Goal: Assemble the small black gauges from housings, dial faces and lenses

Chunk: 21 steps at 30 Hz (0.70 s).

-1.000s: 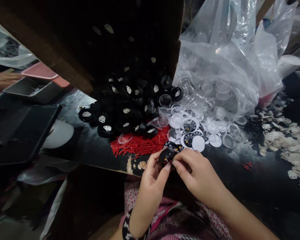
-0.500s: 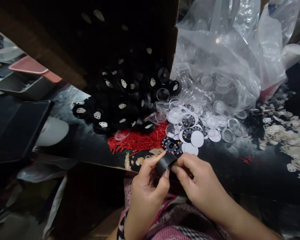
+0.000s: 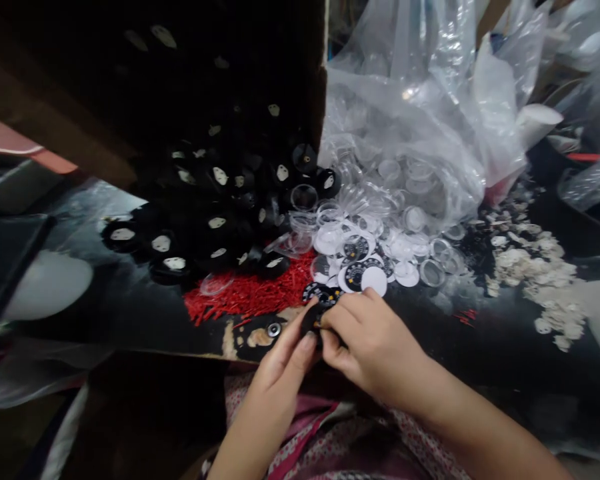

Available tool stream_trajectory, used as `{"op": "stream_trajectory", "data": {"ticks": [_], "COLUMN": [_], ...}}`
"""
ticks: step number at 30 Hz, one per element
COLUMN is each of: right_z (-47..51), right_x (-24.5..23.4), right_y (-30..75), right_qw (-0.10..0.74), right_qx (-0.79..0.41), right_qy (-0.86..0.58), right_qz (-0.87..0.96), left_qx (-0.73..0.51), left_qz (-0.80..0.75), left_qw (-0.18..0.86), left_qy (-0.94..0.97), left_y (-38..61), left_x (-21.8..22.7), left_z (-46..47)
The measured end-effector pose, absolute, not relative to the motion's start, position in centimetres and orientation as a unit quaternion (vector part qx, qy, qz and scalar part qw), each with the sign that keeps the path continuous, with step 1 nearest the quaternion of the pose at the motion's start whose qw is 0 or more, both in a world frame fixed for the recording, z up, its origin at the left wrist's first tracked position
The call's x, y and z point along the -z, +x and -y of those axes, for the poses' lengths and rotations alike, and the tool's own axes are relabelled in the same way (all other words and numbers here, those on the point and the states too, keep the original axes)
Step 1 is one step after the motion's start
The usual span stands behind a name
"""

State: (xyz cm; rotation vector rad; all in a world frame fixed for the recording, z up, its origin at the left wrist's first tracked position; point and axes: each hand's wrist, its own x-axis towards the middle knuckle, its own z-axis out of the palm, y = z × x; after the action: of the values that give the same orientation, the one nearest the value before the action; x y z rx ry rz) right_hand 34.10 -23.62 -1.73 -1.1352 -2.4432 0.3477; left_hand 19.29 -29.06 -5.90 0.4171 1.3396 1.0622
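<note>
A small round black casing (image 3: 311, 321), dark and mostly hidden, sits pinched between the fingertips of both hands. It is held tilted, just above the near edge of the worktop (image 3: 145, 320), just beside the printed dial discs (image 3: 355, 263) and the red pins (image 3: 250, 297).

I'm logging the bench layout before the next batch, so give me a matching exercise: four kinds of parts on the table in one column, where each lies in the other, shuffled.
Things:
1. red sticks
2. clear round covers
3. black round casings
4. small black part

Places:
A. spilling from the clear plastic bag at the back right
B. pinched between the left hand and the right hand
C. heaped under the dark box at the back left
D. in a flat pile near the table's front edge, in front of the black heap

Pairs: 1-D, 2-A, 3-C, 4-B
</note>
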Motion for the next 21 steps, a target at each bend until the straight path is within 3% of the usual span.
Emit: {"op": "stream_trajectory", "data": {"ticks": [3, 8, 11, 14, 16, 21], "right_z": [23.7, 22.7, 20.4, 17.9, 17.0, 16.8], "right_x": [1.1, 0.7, 1.5, 2.6, 3.2, 4.2], "right_y": [33.6, 35.7, 39.0, 41.7, 42.5, 42.7], "right_qw": [0.195, 0.171, 0.193, 0.123, 0.096, 0.121], "right_qx": [-0.169, -0.298, -0.177, -0.001, 0.018, 0.001], "right_qy": [-0.451, -0.496, -0.594, -0.666, -0.649, -0.613], "right_qz": [0.854, 0.798, 0.761, 0.736, 0.754, 0.781], "left_qx": [-0.472, -0.458, -0.48, -0.499, -0.515, -0.542], "left_qz": [-0.584, -0.587, -0.545, -0.496, -0.48, -0.436], "left_qw": [0.647, 0.633, 0.664, 0.693, 0.695, 0.706], "left_qy": [0.128, 0.213, 0.179, 0.157, 0.15, 0.129], "left_y": [20.0, 20.3, 20.3, 20.7, 21.0, 21.0], "left_x": [6.3, 6.1, 6.3, 6.8, 6.8, 6.4], "left_z": [29.2, 28.4, 28.1, 28.0, 27.8, 27.2]}}
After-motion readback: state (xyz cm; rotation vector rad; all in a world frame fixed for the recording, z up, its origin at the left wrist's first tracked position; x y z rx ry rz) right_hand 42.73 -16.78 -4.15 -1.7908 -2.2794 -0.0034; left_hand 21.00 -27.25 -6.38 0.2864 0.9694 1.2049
